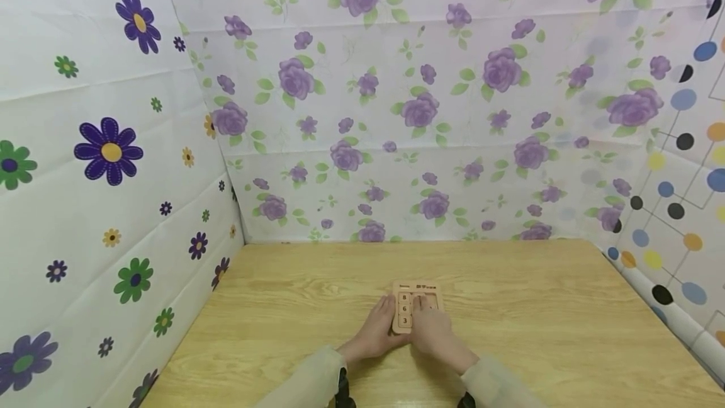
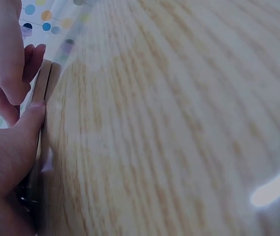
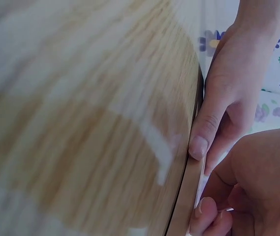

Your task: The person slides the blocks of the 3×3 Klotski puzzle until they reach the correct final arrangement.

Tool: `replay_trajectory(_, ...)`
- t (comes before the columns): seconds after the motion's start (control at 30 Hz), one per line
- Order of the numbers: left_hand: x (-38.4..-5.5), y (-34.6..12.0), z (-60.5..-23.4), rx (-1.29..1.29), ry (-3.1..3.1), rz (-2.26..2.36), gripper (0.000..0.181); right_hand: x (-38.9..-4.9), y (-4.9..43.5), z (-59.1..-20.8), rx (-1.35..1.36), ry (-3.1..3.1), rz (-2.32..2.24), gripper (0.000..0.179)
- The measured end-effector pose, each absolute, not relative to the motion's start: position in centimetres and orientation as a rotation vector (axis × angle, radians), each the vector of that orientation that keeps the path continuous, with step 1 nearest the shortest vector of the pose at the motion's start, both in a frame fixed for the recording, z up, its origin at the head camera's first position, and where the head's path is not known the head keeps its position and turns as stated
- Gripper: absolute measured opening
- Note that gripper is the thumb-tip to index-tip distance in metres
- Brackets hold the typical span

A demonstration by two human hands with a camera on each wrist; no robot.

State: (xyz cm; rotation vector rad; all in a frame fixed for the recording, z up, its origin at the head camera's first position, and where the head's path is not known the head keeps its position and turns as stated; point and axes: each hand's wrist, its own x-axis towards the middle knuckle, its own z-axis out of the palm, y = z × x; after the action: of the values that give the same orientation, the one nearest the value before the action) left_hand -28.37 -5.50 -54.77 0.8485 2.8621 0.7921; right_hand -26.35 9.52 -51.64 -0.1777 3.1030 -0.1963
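A wooden number slide puzzle (image 1: 410, 286) lies flat on the table, its tiles marked 8, 6 and 3 showing down the left column. My left hand (image 1: 374, 332) holds it, fingers along the left side and thumb against the near edge. In the right wrist view, the left thumb (image 3: 199, 146) presses on that edge. Over the right part of the puzzle is my right hand (image 1: 433, 332), fingertips touching the tiles and covering several of them. Some of its fingers (image 3: 206, 211) look bent in the right wrist view; the contact itself is hidden there.
The wood-grain table (image 1: 283, 294) spreads around the puzzle on all sides. Behind it hangs a purple-rose cloth (image 1: 385, 175). A flower-print cloth (image 1: 170, 238) borders the left side, and a dotted cloth (image 1: 674, 219) the right.
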Motion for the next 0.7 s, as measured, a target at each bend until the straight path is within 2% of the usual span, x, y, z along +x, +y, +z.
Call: replay_trajectory(0.7,-28.23,-5.54,-54.56,0.907,2.897,0.742,0.098,-26.20,8.99,-51.49,-0.200,3.140,-0.141,0.079)
